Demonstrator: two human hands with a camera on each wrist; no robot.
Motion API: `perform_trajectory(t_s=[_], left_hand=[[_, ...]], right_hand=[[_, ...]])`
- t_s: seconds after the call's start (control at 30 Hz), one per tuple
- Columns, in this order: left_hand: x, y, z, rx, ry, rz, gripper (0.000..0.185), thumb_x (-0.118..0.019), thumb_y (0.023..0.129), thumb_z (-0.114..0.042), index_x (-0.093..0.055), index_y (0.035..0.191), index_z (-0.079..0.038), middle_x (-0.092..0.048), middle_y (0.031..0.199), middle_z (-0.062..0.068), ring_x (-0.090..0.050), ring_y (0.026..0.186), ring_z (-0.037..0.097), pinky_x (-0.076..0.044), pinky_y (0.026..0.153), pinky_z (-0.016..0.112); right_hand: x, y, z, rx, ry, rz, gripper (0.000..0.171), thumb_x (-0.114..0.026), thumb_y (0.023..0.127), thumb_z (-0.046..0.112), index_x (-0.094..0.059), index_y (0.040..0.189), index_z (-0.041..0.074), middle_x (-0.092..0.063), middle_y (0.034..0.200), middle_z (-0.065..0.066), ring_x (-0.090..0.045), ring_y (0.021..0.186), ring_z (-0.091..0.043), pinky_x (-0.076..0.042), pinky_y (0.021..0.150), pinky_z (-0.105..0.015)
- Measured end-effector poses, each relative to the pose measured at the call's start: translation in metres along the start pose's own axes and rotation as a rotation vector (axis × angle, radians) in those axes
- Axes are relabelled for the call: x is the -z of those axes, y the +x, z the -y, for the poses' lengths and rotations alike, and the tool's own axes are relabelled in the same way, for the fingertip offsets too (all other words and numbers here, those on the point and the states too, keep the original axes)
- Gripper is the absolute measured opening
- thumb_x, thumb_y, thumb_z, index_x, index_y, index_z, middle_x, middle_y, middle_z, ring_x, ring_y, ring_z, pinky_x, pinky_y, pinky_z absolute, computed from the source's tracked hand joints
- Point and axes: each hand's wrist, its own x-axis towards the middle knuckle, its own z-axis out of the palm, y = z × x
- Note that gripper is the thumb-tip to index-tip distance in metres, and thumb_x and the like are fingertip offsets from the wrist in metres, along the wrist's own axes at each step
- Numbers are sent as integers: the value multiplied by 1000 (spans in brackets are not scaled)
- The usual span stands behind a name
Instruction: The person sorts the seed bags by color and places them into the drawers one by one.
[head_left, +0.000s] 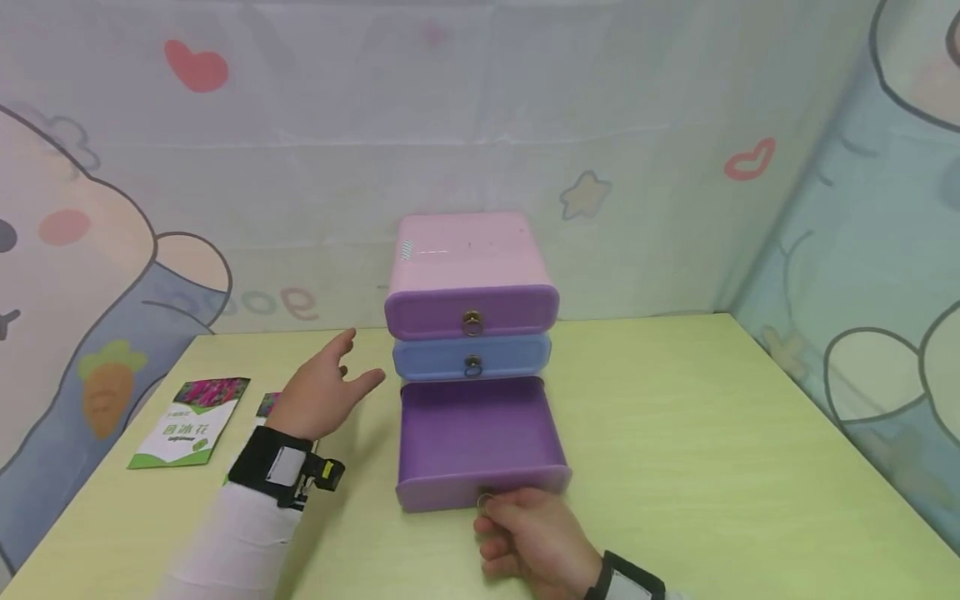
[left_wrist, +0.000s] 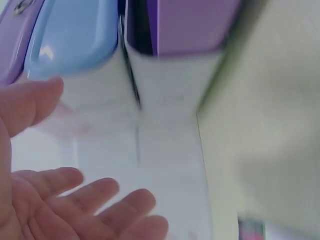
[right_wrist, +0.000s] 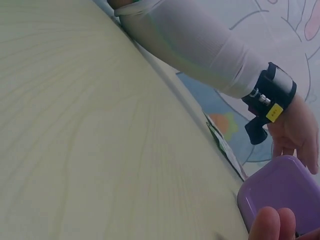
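Right hand (head_left: 536, 537) pinches the ring pull (head_left: 485, 501) of the pulled-out purple bottom drawer (head_left: 480, 437) — left hand (head_left: 322, 392) hovers beside the cabinet (head_left: 468, 250), fingers spread, holding nothing.

Looks like a staged tabletop booth rather than a lived-in room: a pale green wood-grain table (head_left: 675, 433) boxed in by cartoon backdrop sheets (head_left: 300, 150) printed with hearts, stars and a carrot. The only props are a small pastel three-drawer organizer (head_left: 471, 283) and some seed packets (head_left: 191, 421).
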Motion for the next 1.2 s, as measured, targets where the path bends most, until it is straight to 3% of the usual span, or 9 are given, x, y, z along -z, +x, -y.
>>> perform_trajectory(t_s=[0.2,0.37,0.5,0.8,1.2], left_hand=[[20,-14,34,94,198,-33,82,-56,105,-49,-31,162,5,-50,154,32,-57,133,53,-54,99,63],[27,-22,59,202,294,5,91,-60,101,-57,-38,156,12,-55,145,37,-63,120,55,-60,75,56],[30,-26,70,218,331,51,95,-62,98,-60,-41,151,16,-61,136,38,-70,104,50,-58,66,49],[28,-24,90,262,382,130,100,-70,91,-61,-44,147,18,-65,130,38,-70,104,50,-58,73,56],[20,-19,103,278,403,131,99,-78,84,-60,-52,141,17,-67,126,36,-71,99,48,-59,74,57]], right_hand=[[-1,1,0,6,-6,-4,19,-60,104,16,-60,108,-3,-65,84,0,-59,63,-10,-59,61,-29],[-1,1,1,7,1,4,18,-61,104,16,-61,105,-2,-65,84,0,-59,63,-9,-60,60,-28],[-2,1,1,6,11,11,17,-61,104,15,-61,105,-1,-65,84,0,-59,63,-9,-60,60,-28],[-2,1,1,4,12,15,16,-60,104,15,-61,104,-1,-65,84,1,-58,62,-8,-59,59,-27],[-1,1,0,5,0,9,18,-60,104,16,-61,105,-2,-64,84,0,-59,62,-8,-59,59,-28]])
